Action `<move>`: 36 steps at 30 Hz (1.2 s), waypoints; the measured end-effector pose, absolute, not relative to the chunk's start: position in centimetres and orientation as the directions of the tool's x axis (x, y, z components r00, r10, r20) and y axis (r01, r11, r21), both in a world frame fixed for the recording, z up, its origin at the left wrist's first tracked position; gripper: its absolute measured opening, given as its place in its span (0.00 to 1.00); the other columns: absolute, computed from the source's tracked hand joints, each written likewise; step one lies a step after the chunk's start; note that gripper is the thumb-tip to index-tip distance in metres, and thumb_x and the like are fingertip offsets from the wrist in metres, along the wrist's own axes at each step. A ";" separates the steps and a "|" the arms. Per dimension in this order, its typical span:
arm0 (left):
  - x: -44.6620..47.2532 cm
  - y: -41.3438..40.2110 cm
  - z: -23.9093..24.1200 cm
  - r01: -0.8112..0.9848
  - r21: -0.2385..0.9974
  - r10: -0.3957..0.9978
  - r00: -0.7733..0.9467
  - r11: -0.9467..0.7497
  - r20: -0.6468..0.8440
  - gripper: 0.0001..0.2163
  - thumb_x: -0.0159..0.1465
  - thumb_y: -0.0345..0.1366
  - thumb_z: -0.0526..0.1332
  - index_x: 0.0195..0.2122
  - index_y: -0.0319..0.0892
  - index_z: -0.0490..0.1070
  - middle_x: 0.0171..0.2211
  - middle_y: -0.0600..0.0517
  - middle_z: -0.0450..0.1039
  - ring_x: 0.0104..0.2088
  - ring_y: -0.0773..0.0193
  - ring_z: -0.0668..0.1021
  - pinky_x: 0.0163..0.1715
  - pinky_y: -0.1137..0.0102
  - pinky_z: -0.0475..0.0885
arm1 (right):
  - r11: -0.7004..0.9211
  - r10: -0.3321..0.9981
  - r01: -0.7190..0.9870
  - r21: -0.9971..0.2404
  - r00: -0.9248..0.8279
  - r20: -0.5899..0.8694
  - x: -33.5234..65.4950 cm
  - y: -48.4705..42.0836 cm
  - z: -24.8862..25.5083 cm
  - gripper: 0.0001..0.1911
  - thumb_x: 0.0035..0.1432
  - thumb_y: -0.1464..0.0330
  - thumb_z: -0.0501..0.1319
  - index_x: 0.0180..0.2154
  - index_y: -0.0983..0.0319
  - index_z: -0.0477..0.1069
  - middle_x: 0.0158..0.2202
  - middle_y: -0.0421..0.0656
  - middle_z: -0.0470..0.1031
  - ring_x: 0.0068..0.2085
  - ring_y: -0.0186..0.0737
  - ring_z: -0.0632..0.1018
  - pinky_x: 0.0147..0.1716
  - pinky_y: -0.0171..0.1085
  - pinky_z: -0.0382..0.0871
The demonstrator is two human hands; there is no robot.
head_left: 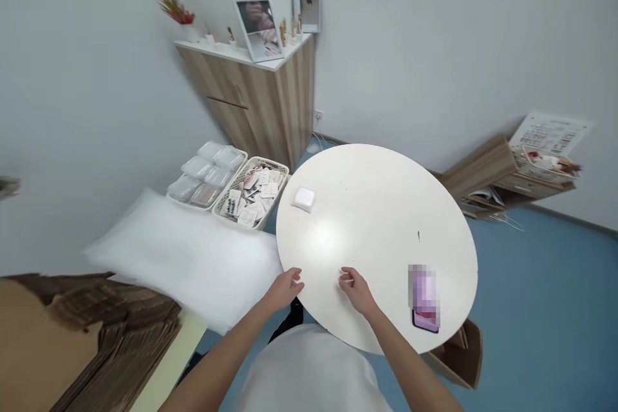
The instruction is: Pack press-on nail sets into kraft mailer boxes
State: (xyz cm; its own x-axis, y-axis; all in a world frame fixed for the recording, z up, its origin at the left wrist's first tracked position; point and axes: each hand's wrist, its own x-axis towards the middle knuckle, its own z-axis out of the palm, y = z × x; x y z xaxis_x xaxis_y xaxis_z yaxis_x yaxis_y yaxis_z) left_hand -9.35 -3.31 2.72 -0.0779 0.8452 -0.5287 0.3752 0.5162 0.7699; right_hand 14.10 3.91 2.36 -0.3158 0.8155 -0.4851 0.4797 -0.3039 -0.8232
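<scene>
While a basket [268,163] sat far left, the left hand [284,288] lay half open on the near edge of the round white table [376,206], holding nothing. The right hand [356,290] rested there too, fingers loosely curled, empty, a pink phone [425,299] to its right.

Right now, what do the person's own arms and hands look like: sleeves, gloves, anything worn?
The left hand and right hand are bare, with no gloves. No ring, watch or bracelet shows. The left forearm and right forearm are uncovered too, with no sleeve in view down to the picture's lower edge. The person wears a plain light grey top.
</scene>
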 end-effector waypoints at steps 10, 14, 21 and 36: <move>-8.1 -14.4 8.7 0.427 0.661 0.787 -0.318 0.617 -0.529 0.25 0.54 0.47 0.56 0.53 0.46 0.60 0.51 0.46 0.65 0.46 0.54 0.71 0.41 0.65 0.67 | 0.161 0.514 0.542 -0.825 -0.759 -0.399 7.4 3.4 3.0 0.16 0.50 0.63 0.52 0.41 0.59 0.66 0.23 0.38 0.69 0.27 0.38 0.71 0.31 0.39 0.66; -10.7 -19.4 9.8 0.400 0.670 0.748 -0.551 0.625 -0.370 0.21 0.57 0.46 0.53 0.51 0.47 0.62 0.50 0.47 0.66 0.47 0.56 0.71 0.43 0.64 0.67 | 0.412 0.275 0.430 -0.803 -0.899 -0.341 0.9 1.7 6.3 0.17 0.53 0.62 0.52 0.45 0.58 0.64 0.27 0.39 0.71 0.30 0.39 0.73 0.32 0.38 0.66; -19.1 -28.3 11.6 0.378 0.531 0.476 -0.878 0.758 -0.055 0.18 0.59 0.44 0.50 0.48 0.43 0.64 0.50 0.46 0.64 0.51 0.54 0.66 0.48 0.60 0.61 | 0.815 0.032 0.065 -0.576 -0.997 -0.067 -12.5 -5.0 11.6 0.22 0.54 0.65 0.54 0.52 0.59 0.59 0.46 0.47 0.66 0.44 0.42 0.69 0.39 0.38 0.64; -30.5 -34.3 9.7 0.401 0.413 0.466 -0.882 0.818 -0.067 0.22 0.54 0.49 0.55 0.47 0.42 0.64 0.48 0.41 0.63 0.48 0.47 0.65 0.44 0.57 0.60 | 0.974 0.225 0.224 -0.034 -0.974 0.032 -29.1 -15.1 12.9 0.07 0.55 0.72 0.50 0.35 0.64 0.64 0.35 0.53 0.70 0.38 0.46 0.70 0.35 0.41 0.55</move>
